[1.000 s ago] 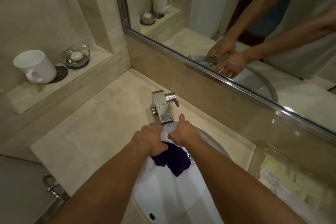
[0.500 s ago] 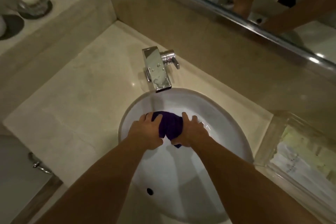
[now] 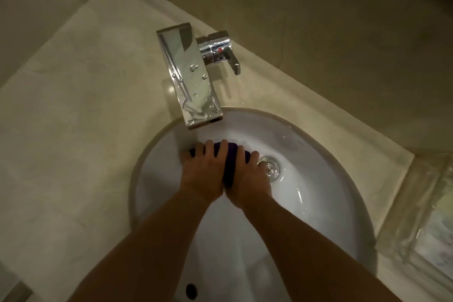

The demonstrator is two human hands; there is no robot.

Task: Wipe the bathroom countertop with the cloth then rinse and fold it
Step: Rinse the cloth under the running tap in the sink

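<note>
A dark purple cloth [image 3: 230,164] is bunched into a tight roll inside the white oval sink [image 3: 318,179], a little below the spout. My left hand [image 3: 203,174] grips its left part with the fingers curled over the top. My right hand [image 3: 247,179] grips its right part, close against the left hand. Most of the cloth is hidden by the two hands. The chrome faucet [image 3: 191,81] stands on the beige countertop [image 3: 81,110] just behind the sink, with drops on its flat spout. I see no water stream.
The faucet's lever handle [image 3: 225,54] points to the right. The sink drain [image 3: 270,167] lies just right of my right hand, and an overflow hole [image 3: 191,290] shows near the front. A clear glass tray [image 3: 421,223] sits at the right edge. Walls close the counter at the back and left.
The view has tilted down and closer to the sink. Both hands have drawn together on the cloth and bunched it tighter, low in the basin.
</note>
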